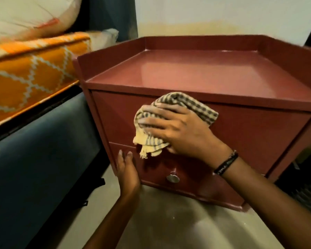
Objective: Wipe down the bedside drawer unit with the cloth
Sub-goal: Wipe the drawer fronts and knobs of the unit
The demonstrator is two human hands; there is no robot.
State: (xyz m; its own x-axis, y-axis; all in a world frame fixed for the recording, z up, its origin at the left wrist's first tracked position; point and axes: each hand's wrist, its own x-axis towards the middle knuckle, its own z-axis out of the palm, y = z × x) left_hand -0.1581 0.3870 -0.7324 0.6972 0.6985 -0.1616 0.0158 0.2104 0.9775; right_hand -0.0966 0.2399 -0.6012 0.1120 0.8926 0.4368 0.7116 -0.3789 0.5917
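The dark red bedside drawer unit (250, 133) stands on the floor, with a raised rim around its glossy top. A cream cloth with dark checks (187, 105) is pressed flat against the upper drawer front by my right hand (178, 132), which wears a dark wristband. My left hand (127, 169) rests with fingers up against the left end of the lower drawer front, holding nothing. A round metal knob (172, 177) sticks out of the lower drawer. The upper drawer's knob is hidden under the cloth and hand.
A bed with an orange patterned cover (31, 69) and a blue frame (43, 150) stands close on the left. A pale wall (223, 15) is behind the unit. Grey floor (169, 221) lies in front. Dark objects sit at the right edge.
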